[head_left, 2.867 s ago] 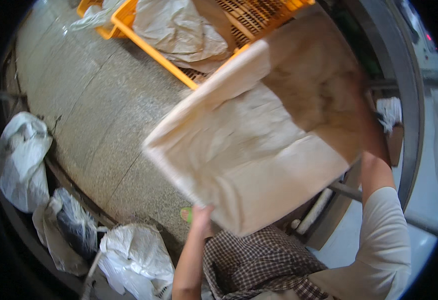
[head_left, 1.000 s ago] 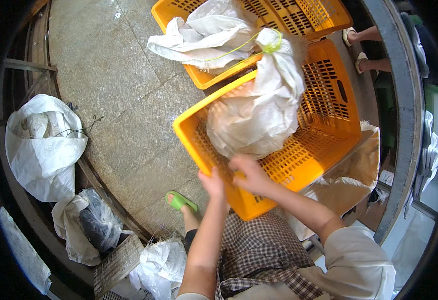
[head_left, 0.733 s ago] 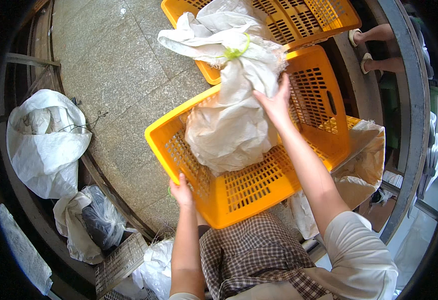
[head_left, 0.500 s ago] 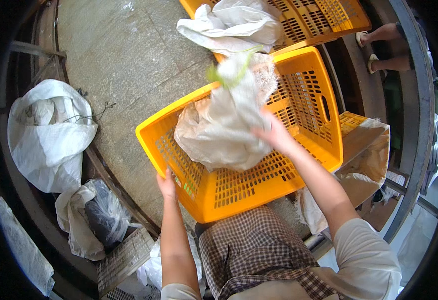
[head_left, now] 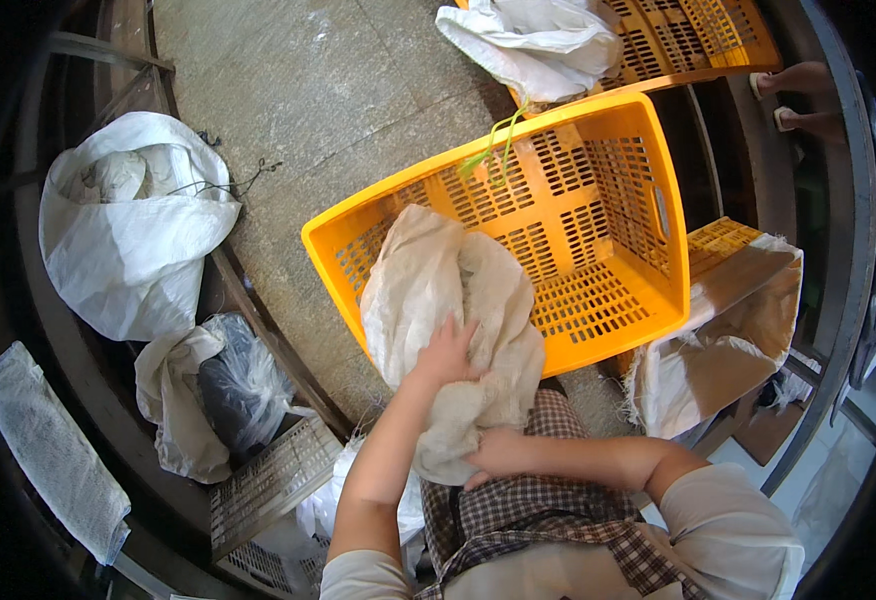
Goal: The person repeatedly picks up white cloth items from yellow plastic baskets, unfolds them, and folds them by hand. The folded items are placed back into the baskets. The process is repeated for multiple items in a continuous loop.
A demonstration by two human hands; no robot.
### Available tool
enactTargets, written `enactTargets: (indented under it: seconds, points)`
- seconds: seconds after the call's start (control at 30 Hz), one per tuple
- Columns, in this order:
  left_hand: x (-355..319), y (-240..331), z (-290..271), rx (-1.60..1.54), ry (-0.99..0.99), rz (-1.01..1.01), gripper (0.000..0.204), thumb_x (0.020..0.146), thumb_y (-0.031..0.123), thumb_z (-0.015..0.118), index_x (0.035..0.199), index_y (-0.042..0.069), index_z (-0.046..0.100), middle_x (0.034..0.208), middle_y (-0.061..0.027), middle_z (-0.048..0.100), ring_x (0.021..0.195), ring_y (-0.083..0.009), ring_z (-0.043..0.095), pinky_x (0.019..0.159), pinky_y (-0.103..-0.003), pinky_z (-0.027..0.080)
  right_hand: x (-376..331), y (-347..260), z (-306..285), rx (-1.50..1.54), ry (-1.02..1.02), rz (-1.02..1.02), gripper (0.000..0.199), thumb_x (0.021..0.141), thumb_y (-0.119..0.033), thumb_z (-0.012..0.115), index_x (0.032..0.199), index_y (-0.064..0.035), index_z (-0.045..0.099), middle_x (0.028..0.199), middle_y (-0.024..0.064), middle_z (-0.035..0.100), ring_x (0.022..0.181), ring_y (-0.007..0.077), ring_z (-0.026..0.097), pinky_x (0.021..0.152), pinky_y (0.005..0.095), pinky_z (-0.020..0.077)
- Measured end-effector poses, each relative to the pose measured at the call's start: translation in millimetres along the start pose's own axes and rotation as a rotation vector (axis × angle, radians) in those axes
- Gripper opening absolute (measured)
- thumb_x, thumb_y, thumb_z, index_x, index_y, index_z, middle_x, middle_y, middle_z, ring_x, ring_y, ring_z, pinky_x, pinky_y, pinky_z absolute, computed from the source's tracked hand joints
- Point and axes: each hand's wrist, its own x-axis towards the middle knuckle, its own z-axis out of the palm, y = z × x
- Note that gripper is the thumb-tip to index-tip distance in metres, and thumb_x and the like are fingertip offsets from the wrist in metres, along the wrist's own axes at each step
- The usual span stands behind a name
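A crumpled off-white woven sack [head_left: 503, 290] hangs over the near left side of a yellow plastic crate [head_left: 618, 345], its lower end against my checked apron [head_left: 558, 505]. My left hand [head_left: 446, 352] rests on the middle of the sack, fingers spread over the cloth. Lower down, my right hand [head_left: 498, 453] is closed on the sack's near end, and folds partly hide its fingers. Green strands [head_left: 503, 150] hang over the crate's far rim. The rest of the crate's slotted inside shows bare.
Beyond stands another yellow crate [head_left: 718, 70] with a white sack [head_left: 548, 45] on its edge. To the left are a large white sack [head_left: 143, 250], a clear plastic bag [head_left: 248, 385] and a grey slatted crate [head_left: 278, 480]. A lined carton [head_left: 728, 345] sits right. A person's legs [head_left: 808, 95] show far right.
The sack has come from above the crate toward me, over its near left side. My left hand has left the crate's rim for the sack. The green strands now hang on the far rim.
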Motion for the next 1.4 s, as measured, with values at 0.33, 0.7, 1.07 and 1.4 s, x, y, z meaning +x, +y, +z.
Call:
enactTargets:
  seconds: [0.33,0.7,1.07,1.4]
  points:
    - [-101.5,-87.8,52.3,-0.391,0.525,-0.308,0.012,0.072,0.008,0.052,0.080,0.004,0.061,0.084,-0.0181,0.060,0.076,-0.0357,0.057,0.070,-0.043,0.046,-106.1,144.5,-35.4,0.456,0.372,0.747,0.046,0.085,-0.034,0.058,0.115,-0.0001,0.053,0.096,0.0179,0.061,0.086,0.0273,0.061,0.074,0.0371,0.0483]
    - [-107.5,127.3,-3.4,-0.418,0.738,0.819,0.013,0.058,0.012,0.061,0.070,0.009,0.059,0.073,-0.0052,0.058,0.061,-0.0228,0.054,0.052,-0.037,0.043,1.7,197.0,-153.4,1.663,0.571,0.468,0.051,0.091,-0.034,0.048,0.126,0.0031,0.038,0.121,0.0189,0.051,0.108,0.0299,0.053,0.091,0.0449,0.0446]
    - [-112.2,-109.4,31.5,0.087,0.626,-0.448,0.030,0.062,0.026,0.073,0.069,0.008,0.049,0.068,-0.0121,0.053,0.068,-0.0316,0.055,0.059,-0.042,0.045,-236.6,251.3,-165.0,1.802,1.952,0.066,0.042,0.095,-0.017,0.023,0.126,0.0051,0.041,0.128,0.0223,0.046,0.117,0.0331,0.046,0.100,0.0447,0.0393]
    - [-74.1,-123.6,-37.0,0.083,1.017,-0.402,0.040,0.071,-0.002,0.050,0.111,0.002,0.053,0.109,-0.0222,0.054,0.103,-0.0363,0.051,0.090,-0.041,0.041,-340.8,218.7,-106.2,0.428,1.846,0.641,0.029,0.092,-0.024,0.046,0.093,0.0017,0.059,0.084,0.0017,0.058,0.075,0.0102,0.050,0.072,0.0238,0.0401]
